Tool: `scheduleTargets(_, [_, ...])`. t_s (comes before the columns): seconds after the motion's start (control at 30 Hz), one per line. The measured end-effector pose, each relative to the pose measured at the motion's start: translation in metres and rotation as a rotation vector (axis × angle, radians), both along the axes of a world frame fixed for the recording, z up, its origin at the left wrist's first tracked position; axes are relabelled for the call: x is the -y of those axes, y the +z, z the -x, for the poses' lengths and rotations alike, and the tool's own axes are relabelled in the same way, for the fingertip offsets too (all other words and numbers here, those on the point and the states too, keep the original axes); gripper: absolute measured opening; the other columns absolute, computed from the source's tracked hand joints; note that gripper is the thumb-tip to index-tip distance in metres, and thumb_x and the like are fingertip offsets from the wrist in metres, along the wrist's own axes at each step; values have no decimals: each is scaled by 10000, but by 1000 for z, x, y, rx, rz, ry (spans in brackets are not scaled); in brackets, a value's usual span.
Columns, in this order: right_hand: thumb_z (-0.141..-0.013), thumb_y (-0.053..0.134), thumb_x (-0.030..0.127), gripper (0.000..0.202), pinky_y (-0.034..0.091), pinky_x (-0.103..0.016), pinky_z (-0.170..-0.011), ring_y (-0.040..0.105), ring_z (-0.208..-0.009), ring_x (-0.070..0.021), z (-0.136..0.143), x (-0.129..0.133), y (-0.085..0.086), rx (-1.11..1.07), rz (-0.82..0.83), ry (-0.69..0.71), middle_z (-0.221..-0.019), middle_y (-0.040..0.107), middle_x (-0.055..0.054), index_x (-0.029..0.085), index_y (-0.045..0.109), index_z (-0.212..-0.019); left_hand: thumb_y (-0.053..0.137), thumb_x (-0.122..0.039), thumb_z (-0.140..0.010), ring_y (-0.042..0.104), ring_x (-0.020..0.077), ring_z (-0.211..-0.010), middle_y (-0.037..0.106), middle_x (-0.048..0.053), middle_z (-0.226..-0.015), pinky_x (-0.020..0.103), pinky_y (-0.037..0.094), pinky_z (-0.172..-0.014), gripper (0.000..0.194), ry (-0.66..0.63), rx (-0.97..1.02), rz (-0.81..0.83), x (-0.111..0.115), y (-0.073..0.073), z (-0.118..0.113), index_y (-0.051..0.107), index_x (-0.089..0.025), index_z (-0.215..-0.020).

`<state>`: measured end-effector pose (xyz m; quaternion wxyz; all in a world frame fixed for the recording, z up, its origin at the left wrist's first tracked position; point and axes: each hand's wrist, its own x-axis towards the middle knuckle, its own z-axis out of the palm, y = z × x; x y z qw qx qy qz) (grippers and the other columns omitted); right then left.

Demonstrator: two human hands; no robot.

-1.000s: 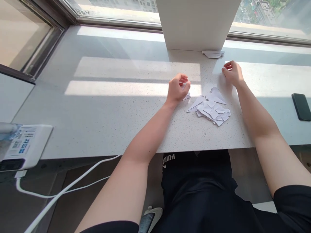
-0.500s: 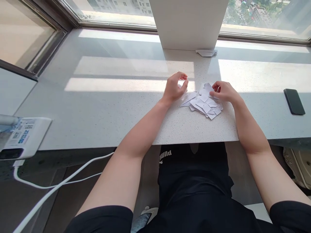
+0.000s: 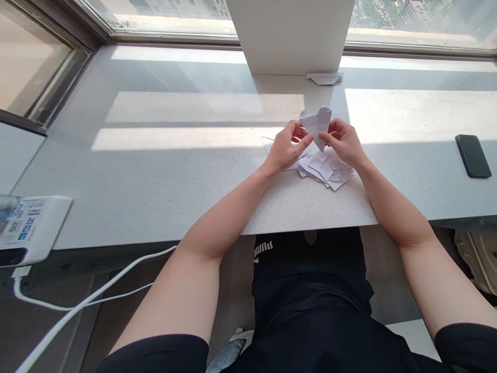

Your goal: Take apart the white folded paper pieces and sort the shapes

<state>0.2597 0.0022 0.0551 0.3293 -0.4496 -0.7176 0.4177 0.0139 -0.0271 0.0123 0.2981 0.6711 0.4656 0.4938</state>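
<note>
1. Right hand, right of centre in the upper half of the frame: thumb laid on the near face of a paper, fingers bent behind its right edge. Condition: pinching.
2. Left hand, just left of the same paper: thumb tip at the lower left edge, fingers curled. Condition: gripping that edge; part of the fingers is hidden.
3. Paper, upper centre of the frame: white, raised between both hands above the desk. Upper edge dips in the middle; lower end narrows to a point. Faint creases noted.
4. Pile, directly below the paper in the frame: white folded pieces, overlapping, lying flat on the desk. Exact count cannot be told.
5. Sheet, at the far side of the left hand: thin pointed corner showing, remainder covered by the hand.
6. Strip, top of the frame, right of centre: white, folded, resting at the foot of the pillar, well apart from the pile.
7. Phone, right edge of the frame: dark, lying on the desk, well clear of the right hand.
8. Power bank, left edge of the frame: white, labelled; cable running below the desk edge.
</note>
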Motion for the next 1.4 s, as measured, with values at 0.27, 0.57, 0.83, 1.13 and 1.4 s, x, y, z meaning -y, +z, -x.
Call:
scheduleTargets(0.27, [-955, 870, 1060, 798, 742, -542, -1047, 855, -1144, -343, 2, 9, 3, -36, -5, 92, -1210, 862, -109, 330, 859, -1280, 839, -642, -1183, 906, 291, -1026, 930, 83, -1077, 464, 762, -952, 365, -64, 11, -23, -5, -5, 1, 814, -285, -1114])
scheduleTargets(0.57, [-976, 967, 643, 620, 603, -797, -1291, 735, -1408, -526, -20, 2, -4, 395, -246, 346, -1486, 840, -192, 297, 917, -1488, 614, -932, -1202, 855, 276, -878, 821, 72, -1015, 464, 716, -779, 584, 215, 144, -47, -42, -24, 38, 712, -357, -1233])
scheduleTargets(0.83, [-939, 978, 540, 378, 692, -724, -1126, 787, -1193, -447, -27, 0, 10, 441, -112, 379, -1384, 849, -164, 307, 966, -1236, 616, -950, -1203, 820, 262, -904, 780, 83, -1079, 442, 696, -790, 610, 321, 154, -84, -59, -35, 62, 696, -349, -1272])
scheduleTargets(1.13, [-928, 998, 621, 363, 734, -712, -1064, 796, -1137, -425, -41, -8, 11, 453, -66, 386, -1321, 881, -145, 353, 980, -1173, 644, -938, -1193, 813, 270, -901, 782, 78, -1055, 462, 723, -839, 597, 276, 166, -57, -49, -24, 55, 714, -352, -1287])
scheduleTargets(1.4, [-1160, 772, 667, 554, 648, -776, -1255, 752, -1395, -500, -17, 7, -2, 406, -218, 289, -1486, 829, -194, 335, 913, -1581, 675, -932, -1182, 846, 290, -923, 796, 68, -997, 475, 743, -878, 597, 208, 129, -42, -35, -12, 40, 745, -346, -1272])
